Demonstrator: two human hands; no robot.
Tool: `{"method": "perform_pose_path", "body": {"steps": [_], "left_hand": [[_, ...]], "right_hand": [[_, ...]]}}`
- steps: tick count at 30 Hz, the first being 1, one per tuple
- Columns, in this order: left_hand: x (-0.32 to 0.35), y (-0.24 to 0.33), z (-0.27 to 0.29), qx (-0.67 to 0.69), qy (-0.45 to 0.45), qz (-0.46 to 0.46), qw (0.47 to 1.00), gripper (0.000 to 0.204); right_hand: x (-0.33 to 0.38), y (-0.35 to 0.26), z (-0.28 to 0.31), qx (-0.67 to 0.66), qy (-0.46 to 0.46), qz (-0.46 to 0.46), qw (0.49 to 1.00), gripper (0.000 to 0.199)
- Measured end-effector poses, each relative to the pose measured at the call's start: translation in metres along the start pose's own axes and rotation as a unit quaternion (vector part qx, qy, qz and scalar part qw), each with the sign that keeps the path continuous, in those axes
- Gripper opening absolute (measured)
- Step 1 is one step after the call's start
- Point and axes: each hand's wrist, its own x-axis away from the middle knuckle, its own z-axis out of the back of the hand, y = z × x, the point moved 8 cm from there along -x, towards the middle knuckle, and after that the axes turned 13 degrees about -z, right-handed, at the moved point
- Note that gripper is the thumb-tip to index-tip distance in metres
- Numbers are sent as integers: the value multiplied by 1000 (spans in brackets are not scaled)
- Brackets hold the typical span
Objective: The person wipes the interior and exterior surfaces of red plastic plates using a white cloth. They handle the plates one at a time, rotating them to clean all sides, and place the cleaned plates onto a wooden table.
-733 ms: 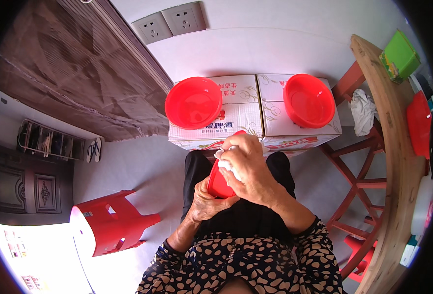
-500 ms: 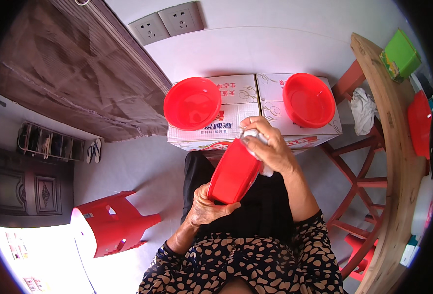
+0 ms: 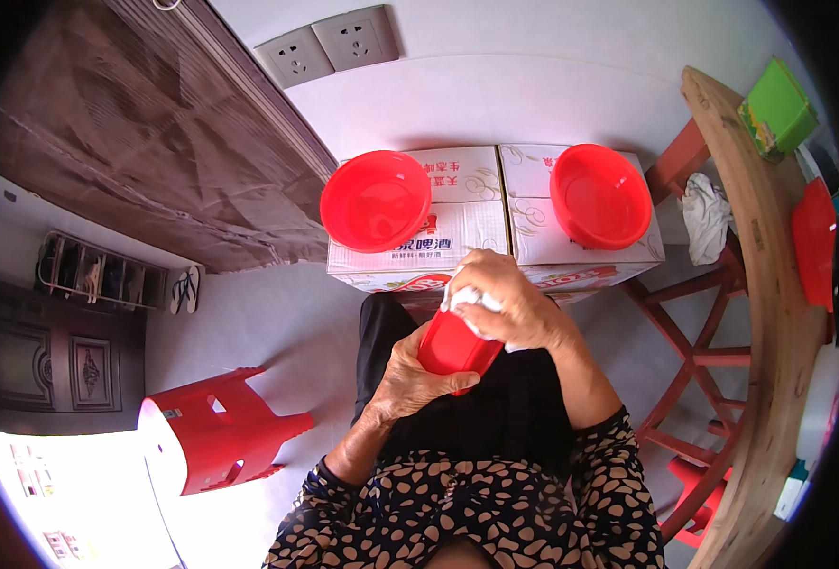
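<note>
Right now my left hand (image 3: 410, 379) is wrapped around the lower end of a red plastic basin (image 3: 455, 346), fingers closed on its underside and rim, holding it up over my lap. My right hand (image 3: 512, 305) sits on top of it, closed on a white cloth (image 3: 467, 299) bunched under my fingers and pressed against the basin's upper edge. The basin is tipped on its side, so I see it nearly edge-on: its long line runs from my left hand, low and toward me, up and away to my right hand, leaning a little to the right. I cannot tell for sure which way its open mouth faces, since my right hand covers most of it.

Beyond my right hand, two cardboard boxes (image 3: 481, 213) stand side by side against the wall. One red basin (image 3: 376, 200) rests mouth-up on the left box, ahead of my left hand, and another red basin (image 3: 600, 195) sits mouth-up on the right box. Off to the left of my left hand, well apart, a red plastic stool (image 3: 215, 431) stands on the floor. To the right of my right hand a wooden worktop (image 3: 770, 313) curves past, with a white rag (image 3: 706, 215) hanging on its red frame.
</note>
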Motion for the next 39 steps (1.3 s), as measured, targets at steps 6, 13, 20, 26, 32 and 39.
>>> {"method": "perform_pose_path", "body": {"steps": [6,13,20,26,32,39], "left_hand": [[9,3,11,-46,59,-60,995,49],[13,6,11,-26,60,-68,995,52],[16,5,9,1,34,-82,996,52],[14,-1,11,-2,43,-73,996,52],[15,-11,19,-21,69,-65,995,53],[16,-5,23,76,82,-104,988,64]], "right_hand": [[14,-48,-17,176,180,21,968,24],[11,-8,6,61,168,-37,983,19],[24,74,26,-110,202,-204,951,24],[16,31,13,-144,168,-183,958,18],[17,-46,-15,166,195,-6,967,29],[7,18,11,-280,120,-233,924,23]]}}
